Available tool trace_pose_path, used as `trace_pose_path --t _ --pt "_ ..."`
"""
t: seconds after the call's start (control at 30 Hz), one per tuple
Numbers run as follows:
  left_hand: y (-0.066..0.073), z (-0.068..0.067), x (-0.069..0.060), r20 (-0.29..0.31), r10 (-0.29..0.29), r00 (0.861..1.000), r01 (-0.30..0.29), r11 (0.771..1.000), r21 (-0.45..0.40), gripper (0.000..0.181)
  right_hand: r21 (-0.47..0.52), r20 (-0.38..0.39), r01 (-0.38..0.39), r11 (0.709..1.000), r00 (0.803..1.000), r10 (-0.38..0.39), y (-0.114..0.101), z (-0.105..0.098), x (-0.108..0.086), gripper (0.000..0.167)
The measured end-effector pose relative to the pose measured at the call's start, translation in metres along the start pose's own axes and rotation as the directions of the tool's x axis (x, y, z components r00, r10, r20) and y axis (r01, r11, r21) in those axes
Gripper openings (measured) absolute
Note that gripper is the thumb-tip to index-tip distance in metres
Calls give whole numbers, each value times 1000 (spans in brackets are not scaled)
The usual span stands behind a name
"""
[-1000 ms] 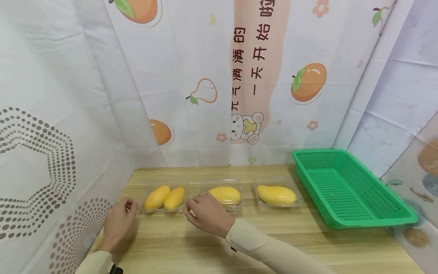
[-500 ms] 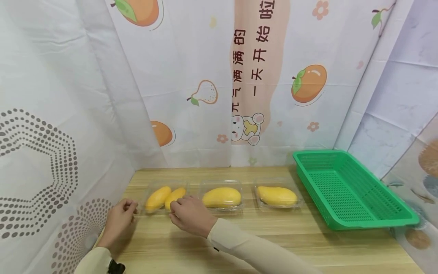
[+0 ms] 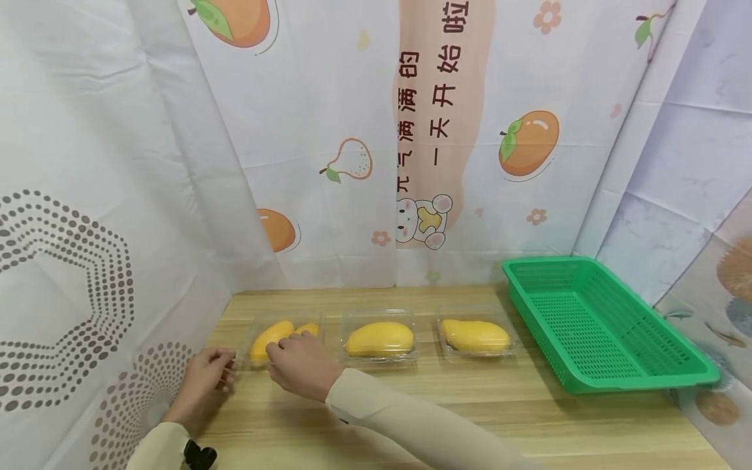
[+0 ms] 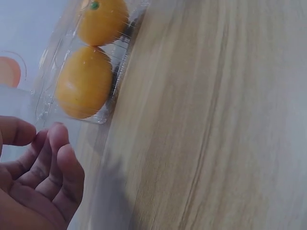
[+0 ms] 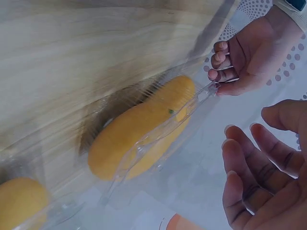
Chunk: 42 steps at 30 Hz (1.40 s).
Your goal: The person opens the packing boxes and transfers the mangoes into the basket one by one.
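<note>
Two yellow mangoes [image 3: 266, 344] lie in the leftmost clear plastic box [image 4: 52, 98]. At the box's near left corner, the left hand [image 3: 202, 380] pinches the plastic edge between thumb and fingertips, as the right wrist view shows best. The right hand [image 3: 304, 365] hovers in front of the same box and hides part of one mango in the head view. Its fingers are loosely bent and apart, with nothing held, in the right wrist view. Both mangoes [image 5: 132, 132] appear there through the plastic.
A middle clear box holds one yellow mango [image 3: 380, 339], and another box to its right holds a yellow mango [image 3: 477, 335]. A green basket [image 3: 587, 326] stands at the right of the wooden table [image 3: 446, 408]. Printed cloth [image 3: 329, 222] hangs behind.
The right hand has moved left, from in front of the middle box to the leftmost box. The left hand has stayed near the left box's corner.
</note>
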<state>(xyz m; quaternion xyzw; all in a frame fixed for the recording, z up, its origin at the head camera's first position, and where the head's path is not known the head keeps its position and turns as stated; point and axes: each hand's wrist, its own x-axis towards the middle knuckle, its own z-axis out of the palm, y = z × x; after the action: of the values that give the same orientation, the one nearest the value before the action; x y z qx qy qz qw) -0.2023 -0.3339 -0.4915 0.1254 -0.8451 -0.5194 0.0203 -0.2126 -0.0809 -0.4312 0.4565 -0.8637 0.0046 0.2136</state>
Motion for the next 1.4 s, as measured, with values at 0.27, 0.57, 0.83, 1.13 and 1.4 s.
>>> trace_pose_path --t 0.27,0.57,0.83,1.13,1.4 --pt "-5 0 6 93 -79 993 93 984 -154 40 -60 84 -23 998 996 28 -10 6 16 16" --pt "-13 -5 10 165 -109 980 152 951 -270 25 -143 85 -19 990 996 31 -20 11 35 18" --pt "-18 -5 12 217 -106 970 170 939 -300 22 -108 127 -76 991 988 89 -27 18 44 16" --pt "-20 -8 11 251 -86 964 158 945 -285 25 -133 144 -70 989 986 89 -28 30 46 12" --pt "-18 -8 9 251 -69 966 142 947 -288 24 -82 152 -107 991 981 119 -27 40 49 8"
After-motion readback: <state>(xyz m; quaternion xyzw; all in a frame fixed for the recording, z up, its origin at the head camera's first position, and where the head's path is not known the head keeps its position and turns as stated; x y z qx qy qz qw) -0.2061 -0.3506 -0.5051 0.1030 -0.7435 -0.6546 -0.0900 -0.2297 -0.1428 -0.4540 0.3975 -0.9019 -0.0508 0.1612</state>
